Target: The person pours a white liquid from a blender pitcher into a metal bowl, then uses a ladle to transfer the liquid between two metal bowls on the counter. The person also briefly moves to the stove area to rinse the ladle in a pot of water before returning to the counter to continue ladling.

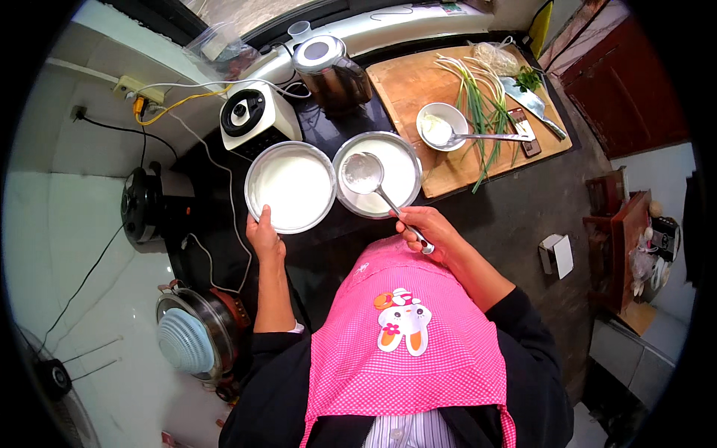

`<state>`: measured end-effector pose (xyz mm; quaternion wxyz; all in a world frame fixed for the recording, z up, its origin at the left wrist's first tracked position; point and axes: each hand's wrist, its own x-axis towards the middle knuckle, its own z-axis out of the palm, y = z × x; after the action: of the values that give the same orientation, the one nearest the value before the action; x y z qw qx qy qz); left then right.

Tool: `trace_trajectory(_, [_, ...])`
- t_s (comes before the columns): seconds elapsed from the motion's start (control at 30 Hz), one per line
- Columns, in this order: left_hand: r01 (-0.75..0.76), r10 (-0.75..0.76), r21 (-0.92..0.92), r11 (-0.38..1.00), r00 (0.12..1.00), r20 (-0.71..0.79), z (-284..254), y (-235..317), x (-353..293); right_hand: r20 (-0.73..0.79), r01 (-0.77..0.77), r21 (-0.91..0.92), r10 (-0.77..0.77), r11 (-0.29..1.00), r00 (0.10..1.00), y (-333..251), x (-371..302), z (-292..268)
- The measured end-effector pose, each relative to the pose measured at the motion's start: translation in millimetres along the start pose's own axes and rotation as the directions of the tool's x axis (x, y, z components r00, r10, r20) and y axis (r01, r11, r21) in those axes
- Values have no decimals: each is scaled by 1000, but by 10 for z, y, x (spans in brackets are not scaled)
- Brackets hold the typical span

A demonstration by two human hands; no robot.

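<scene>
Two round metal pots of white liquid stand side by side on the dark counter. My left hand (265,237) grips the near-left rim of the left pot (250,196), with the thumb on the edge and the other fingers partly hidden. My right hand (427,230) is closed around the handle of a long metal skimmer (364,172). The skimmer's round head, mottled with white, is over the right pot (413,194); whether it touches the liquid I cannot tell.
Behind the pots are a blender base (261,119) and a dark lidded jug (332,75). A wooden cutting board (396,75) at right carries a white bowl (442,112) with a spoon, scallions (478,104) and a cleaver (530,101). Cords (231,194) trail along the left side.
</scene>
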<state>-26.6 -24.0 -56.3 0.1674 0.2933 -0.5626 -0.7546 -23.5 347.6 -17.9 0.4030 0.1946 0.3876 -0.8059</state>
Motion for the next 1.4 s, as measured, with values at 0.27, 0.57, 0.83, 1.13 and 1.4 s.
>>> trace_trajectory(0.27, [-79, 76, 111, 991, 997, 28, 281, 79, 0, 9, -34, -2, 34, 999, 999, -86, -59, 23])
trace_trajectory(0.57, [-177, 170, 173, 969, 984, 51, 633, 220, -107, -7, -18, 41, 19, 999, 1000, -141, -102, -68])
trace_trajectory(0.83, [-209, 196, 223, 952, 977, 79, 770, 311, -182, -5, -31, 61, 31, 998, 1000, -154, -85, -141])
trace_trajectory(1.13, [-205, 187, 228, 952, 978, 97, 799, 362, -209, -21, -30, 76, 31, 997, 999, -143, -84, -167])
trace_trajectory(1.4, [-221, 205, 237, 946, 975, 89, 814, 394, -229, -5, -30, 98, 31, 995, 1000, -131, -105, -178])
